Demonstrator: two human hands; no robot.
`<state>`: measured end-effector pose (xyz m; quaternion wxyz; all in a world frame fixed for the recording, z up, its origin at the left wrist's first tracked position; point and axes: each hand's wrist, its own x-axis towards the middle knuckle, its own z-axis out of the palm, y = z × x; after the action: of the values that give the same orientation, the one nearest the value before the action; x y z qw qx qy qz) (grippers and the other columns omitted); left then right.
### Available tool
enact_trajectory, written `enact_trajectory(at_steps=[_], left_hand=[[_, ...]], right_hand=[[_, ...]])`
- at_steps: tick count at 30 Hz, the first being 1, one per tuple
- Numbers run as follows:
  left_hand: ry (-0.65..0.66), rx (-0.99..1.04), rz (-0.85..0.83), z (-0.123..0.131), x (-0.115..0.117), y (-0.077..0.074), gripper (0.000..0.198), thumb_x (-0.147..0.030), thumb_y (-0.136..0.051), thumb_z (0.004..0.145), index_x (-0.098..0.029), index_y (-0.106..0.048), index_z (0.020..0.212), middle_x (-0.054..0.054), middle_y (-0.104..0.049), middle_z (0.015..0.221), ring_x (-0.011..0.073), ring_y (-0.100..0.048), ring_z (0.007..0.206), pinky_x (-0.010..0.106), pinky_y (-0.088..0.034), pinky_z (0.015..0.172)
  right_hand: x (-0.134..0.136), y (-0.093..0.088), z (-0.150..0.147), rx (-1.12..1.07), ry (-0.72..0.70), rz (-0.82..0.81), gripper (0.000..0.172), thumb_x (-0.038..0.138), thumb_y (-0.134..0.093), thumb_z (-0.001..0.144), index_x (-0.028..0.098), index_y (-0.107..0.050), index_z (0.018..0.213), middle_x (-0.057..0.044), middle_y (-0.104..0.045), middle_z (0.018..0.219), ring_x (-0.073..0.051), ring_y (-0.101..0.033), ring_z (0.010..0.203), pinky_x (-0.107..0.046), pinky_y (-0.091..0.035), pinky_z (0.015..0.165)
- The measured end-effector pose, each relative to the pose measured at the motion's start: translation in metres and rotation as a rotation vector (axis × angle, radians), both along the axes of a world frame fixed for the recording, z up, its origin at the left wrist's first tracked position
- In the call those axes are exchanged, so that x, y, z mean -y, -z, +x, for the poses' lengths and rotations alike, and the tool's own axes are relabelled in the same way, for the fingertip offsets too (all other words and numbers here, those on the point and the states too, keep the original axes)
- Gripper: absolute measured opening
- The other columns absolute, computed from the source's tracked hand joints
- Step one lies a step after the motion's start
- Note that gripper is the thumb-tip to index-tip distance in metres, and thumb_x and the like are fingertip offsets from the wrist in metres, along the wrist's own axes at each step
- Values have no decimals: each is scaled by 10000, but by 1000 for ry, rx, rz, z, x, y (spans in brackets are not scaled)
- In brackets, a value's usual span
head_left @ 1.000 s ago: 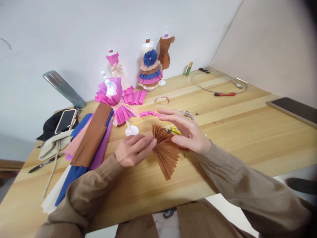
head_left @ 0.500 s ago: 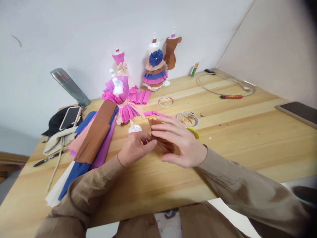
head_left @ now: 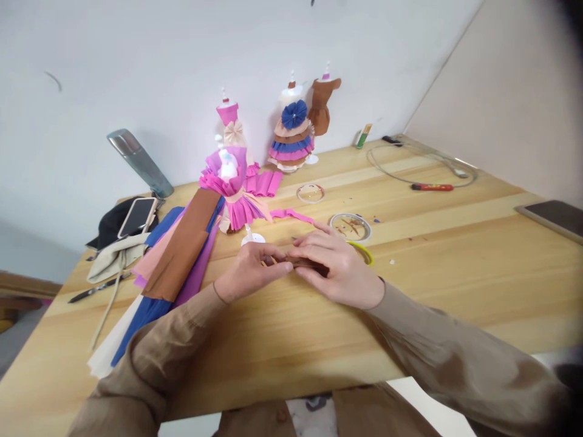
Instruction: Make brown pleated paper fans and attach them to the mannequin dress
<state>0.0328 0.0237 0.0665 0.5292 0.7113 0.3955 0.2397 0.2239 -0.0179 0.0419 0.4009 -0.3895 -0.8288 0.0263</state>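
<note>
My left hand (head_left: 257, 269) pinches one end of a gathered piece of brown crepe paper (head_left: 314, 265) with thumb and fingertips. Over the other end, my right hand (head_left: 339, 267) is closed round the folds, hiding most of them. Just behind my left hand stands a small mannequin in a pink and purple paper dress (head_left: 241, 206), on a round white base (head_left: 253, 239). Past my right hand are a yellow ring-shaped handle (head_left: 363, 252), partly covered, and a white-rimmed round dish (head_left: 370, 230) with brown scraps. A narrow pink strip (head_left: 291, 214) lies beyond my fingers.
Crepe paper sheets (head_left: 182, 255) lie at the left beside a phone (head_left: 137, 217), a cloth pouch (head_left: 109, 261) and a pen (head_left: 93, 290). Dressed mannequins (head_left: 291, 136) stand by the wall. A red tool (head_left: 432, 187), a cable (head_left: 392, 173) and another phone (head_left: 555, 216) are on the right.
The brown paper was fanned out under my spread right hand; now its folds are squeezed narrow. My right fingers have closed round it. The camera view has shifted slightly.
</note>
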Motion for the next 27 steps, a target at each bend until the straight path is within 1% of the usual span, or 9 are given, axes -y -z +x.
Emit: enact_trajectory(at_steps=[4, 8, 11, 14, 16, 19, 22, 25, 27], left_hand=[[-13, 49, -40, -2, 0, -2, 233, -332, -706, 672, -116, -730, 756, -5, -564, 565, 81, -453, 508, 217, -343, 483], [27, 119, -41, -5, 2, -8, 261, -352, -693, 748, -117, -736, 852, 13, -608, 632, 93, -534, 554, 214, -431, 527], [-17, 165, -61, -9, 4, -10, 268, -377, -700, 760, -110, -712, 768, 19, -619, 632, 93, -557, 549, 218, -469, 544], [-82, 234, -83, -12, 4, -11, 283, -393, -720, 748, -114, -687, 717, 23, -639, 620, 81, -548, 507, 209, -463, 514], [-114, 290, -103, -13, 4, -10, 293, -410, -720, 752, -120, -692, 725, 34, -662, 630, 85, -557, 498, 207, -457, 499], [-156, 375, -157, -12, 6, -12, 304, -421, -732, 740, -121, -702, 703, 38, -663, 611, 86, -563, 494, 201, -447, 495], [-184, 443, -251, -8, 8, -15, 334, -445, -757, 699, -116, -704, 678, 34, -638, 574, 75, -535, 471, 189, -414, 463], [-194, 465, -323, -5, 10, -17, 354, -461, -763, 675, -115, -693, 645, 23, -594, 509, 71, -503, 443, 184, -370, 432], [-195, 473, -347, -5, 11, -17, 342, -450, -759, 679, -119, -684, 639, 19, -587, 503, 70, -494, 434, 186, -359, 426]], right_hand=[[-1, -8, -1, 9, 27, 49, 152, 169, -564, 856, 207, -679, 948, -54, -711, 853, -209, -667, 817, -527, -390, 987], [-4, -20, -4, 88, 34, 118, 157, 154, -544, 873, 180, -682, 942, -69, -707, 847, -214, -669, 807, -547, -359, 1007], [-5, -30, -5, 104, -6, 140, 147, 184, -566, 871, 175, -684, 959, -78, -704, 873, -240, -676, 874, -575, -324, 1049], [-5, -38, -3, -35, -6, 160, 248, 230, -636, 828, 198, -668, 1072, -120, -689, 1089, -286, -642, 1047, -563, -345, 1066], [-6, -40, 2, -267, 49, 128, 327, 239, -649, 818, 222, -648, 1145, -129, -639, 1223, -291, -595, 1148, -514, -405, 1044], [-14, -34, 11, -738, 93, -69, 265, 298, -615, 855, 241, -665, 1109, -105, -655, 1198, -263, -603, 1142, -454, -470, 996], [-26, -22, 17, -1059, -58, -462, 269, 426, -588, 856, 217, -694, 988, -91, -726, 1032, -251, -689, 962, -419, -555, 851], [-31, -13, 17, -1050, -306, -742, 405, 568, -493, 864, 226, -708, 894, -90, -748, 888, -259, -713, 857, -398, -582, 723], [-30, -12, 15, -977, -418, -762, 468, 628, -480, 846, 230, -712, 932, -102, -745, 938, -268, -705, 901, -382, -578, 724]])
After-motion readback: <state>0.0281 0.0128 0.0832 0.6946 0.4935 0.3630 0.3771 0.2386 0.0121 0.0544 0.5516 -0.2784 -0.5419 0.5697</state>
